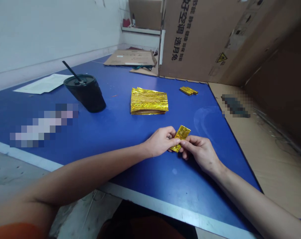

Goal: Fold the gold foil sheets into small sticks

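Orange short sleeve (pixel 18 230), bare forearms (pixel 90 176)
The sleeve ends above the left elbow, its cloth plain; left hand (pixel 160 142) and right hand (pixel 204 152) are bare and slim-fingered, a small dark spot near the right wrist; dark, dimly lit clothing (pixel 145 227) shows at lower middle.

One left hand (pixel 160 142), one right hand (pixel 202 152) and one gold foil piece (pixel 183 131) show near centre. One gold stack (pixel 149 101) and one small gold bundle (pixel 189 91) lie higher; upper left shows one cup (pixel 92 96), one straw (pixel 71 70)
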The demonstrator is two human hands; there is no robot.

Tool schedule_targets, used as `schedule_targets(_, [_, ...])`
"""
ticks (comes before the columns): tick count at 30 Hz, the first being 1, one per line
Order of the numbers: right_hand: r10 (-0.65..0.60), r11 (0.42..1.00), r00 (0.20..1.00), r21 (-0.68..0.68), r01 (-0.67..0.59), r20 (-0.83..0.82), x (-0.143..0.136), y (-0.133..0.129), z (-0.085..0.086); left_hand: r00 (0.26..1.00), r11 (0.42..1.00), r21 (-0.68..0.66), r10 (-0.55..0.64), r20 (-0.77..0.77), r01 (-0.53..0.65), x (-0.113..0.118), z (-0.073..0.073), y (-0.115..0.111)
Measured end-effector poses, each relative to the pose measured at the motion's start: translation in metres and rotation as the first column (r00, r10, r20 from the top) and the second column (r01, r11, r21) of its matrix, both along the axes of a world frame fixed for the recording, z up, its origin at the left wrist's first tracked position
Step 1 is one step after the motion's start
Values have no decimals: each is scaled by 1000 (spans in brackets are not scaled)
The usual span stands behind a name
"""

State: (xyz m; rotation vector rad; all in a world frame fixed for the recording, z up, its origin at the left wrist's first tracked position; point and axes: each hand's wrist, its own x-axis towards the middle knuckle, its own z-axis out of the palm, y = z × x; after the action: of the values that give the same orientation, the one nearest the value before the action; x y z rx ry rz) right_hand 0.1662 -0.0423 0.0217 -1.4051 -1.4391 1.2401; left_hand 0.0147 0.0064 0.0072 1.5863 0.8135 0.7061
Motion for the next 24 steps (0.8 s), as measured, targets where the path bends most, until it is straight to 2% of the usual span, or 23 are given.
schedule_targets(2, [1, 1000, 999, -12, -1, -44, 1, 0, 0, 1000, 1000, -12, -16, -23, 16, 0, 0, -2])
schedule_targets(7, [-42, 999, 988, -3, 42, -152, 3, 1, -4, 990, 990, -5, -141, -12, 141, 1, 2, -8])
schedule_targets(14, [1, 999, 947, -43, -16, -322, 1, 3, -7, 984, 981, 143, -111, -142, 131, -2, 3, -13])
schedule_targets(19, [30, 996, 915, -70, -63, -403, 0, 3, -5, 981, 982, 141, -98, -167, 122, -3, 4, -12])
schedule_targets(24, [36, 995, 925, -73, -69, -378, 2, 2, -7, 956, 977, 141, -119, -267, 161, -9, 14, -11])
